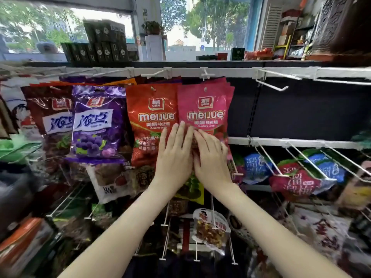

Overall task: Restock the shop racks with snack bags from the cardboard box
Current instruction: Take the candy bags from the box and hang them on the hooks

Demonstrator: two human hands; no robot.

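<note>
Pressing left hand (174, 155) and right hand (211, 157) side by side, flat on the lower half of the pink snack bag (204, 105), fingers extended, gripping nothing. Hanging from a rack hook (204, 74), just right of the red snack bag (150, 117), edges touching.

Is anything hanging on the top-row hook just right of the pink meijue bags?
No, the white peg hook beside the pink bags juts out bare against the dark back panel.
</note>
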